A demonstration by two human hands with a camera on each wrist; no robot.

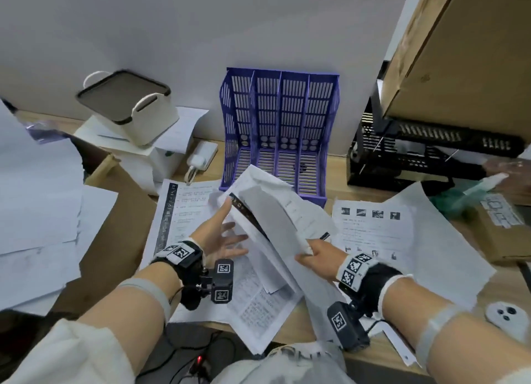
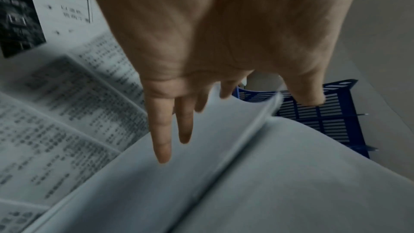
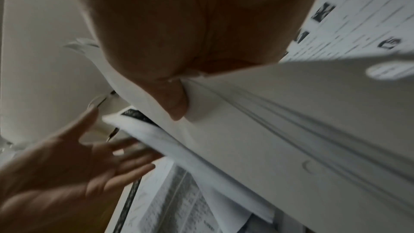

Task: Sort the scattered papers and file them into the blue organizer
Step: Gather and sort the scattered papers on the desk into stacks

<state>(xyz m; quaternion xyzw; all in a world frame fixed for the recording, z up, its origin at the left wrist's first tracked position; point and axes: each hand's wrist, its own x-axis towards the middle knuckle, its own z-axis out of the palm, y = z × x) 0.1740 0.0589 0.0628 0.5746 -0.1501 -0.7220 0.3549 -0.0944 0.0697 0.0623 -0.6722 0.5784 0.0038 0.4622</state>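
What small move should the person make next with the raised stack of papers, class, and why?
Probably bring the open left hand against the stack of papers to square it. The right hand pinches only one corner, the sheets fan unevenly, and the blue organizer stands empty just behind.

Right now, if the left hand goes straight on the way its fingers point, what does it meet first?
Most likely the bundle of papers that the right hand grips. The left hand is open, fingers pointing at the underside of the bundle. The blue organizer stands beyond it. Depth is uncertain.
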